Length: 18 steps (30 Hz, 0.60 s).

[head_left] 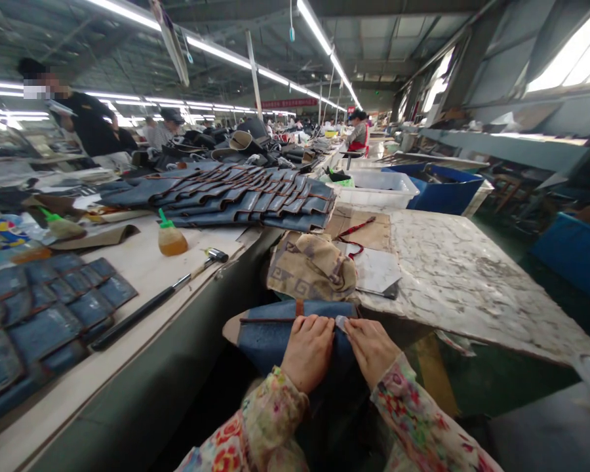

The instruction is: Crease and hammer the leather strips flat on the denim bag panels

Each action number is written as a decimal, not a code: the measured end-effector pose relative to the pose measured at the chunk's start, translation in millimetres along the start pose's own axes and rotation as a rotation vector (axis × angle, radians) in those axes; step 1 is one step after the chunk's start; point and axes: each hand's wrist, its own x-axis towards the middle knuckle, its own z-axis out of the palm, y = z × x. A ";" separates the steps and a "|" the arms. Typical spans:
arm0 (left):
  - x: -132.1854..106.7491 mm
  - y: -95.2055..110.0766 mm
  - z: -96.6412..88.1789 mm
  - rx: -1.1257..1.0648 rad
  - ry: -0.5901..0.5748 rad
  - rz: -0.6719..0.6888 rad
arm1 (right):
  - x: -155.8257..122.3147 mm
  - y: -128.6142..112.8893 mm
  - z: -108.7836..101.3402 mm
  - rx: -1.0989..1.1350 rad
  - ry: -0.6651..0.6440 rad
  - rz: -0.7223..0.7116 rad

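"Strip lights (317, 27) run off down a long workshop, and up front we've got a pale surface (137, 252) on the left, a mottled surface (447, 262) on the right!"

"Between them, just in front of the patterned cloth (314, 265), there's the blue piece (263, 342), brown-trimmed. Left hand (309, 351) is curled tight over its upper edge, thumb out of sight."

"Right hand (371, 347) beside it, a narrow pinch on a small clear scrap (341, 322) at that same edge. Exactly what that is, I can't tell."

"So where's the danger?"

"Slipping, I'd say! Too light a pinch and the scrap could skid away; uneven pressure might twist the trim out of line."

"And I can't make out any support underneath. If the left hand slackened, the blue piece could sag into the darkness below."

"Watch the hammer (162, 297) too, lying near the pale surface's rim. One careless swing of the left sleeve (270, 416) and it might go over."

"With the amber bottle (172, 242) standing close to its head! A hard knock could topple that, right beside the stack of blue pieces (240, 196)"
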 end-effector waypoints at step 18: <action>-49.5 -45.4 -15.8 0.064 0.038 -0.122 | 34.5 -49.2 24.3 0.079 -0.103 -0.055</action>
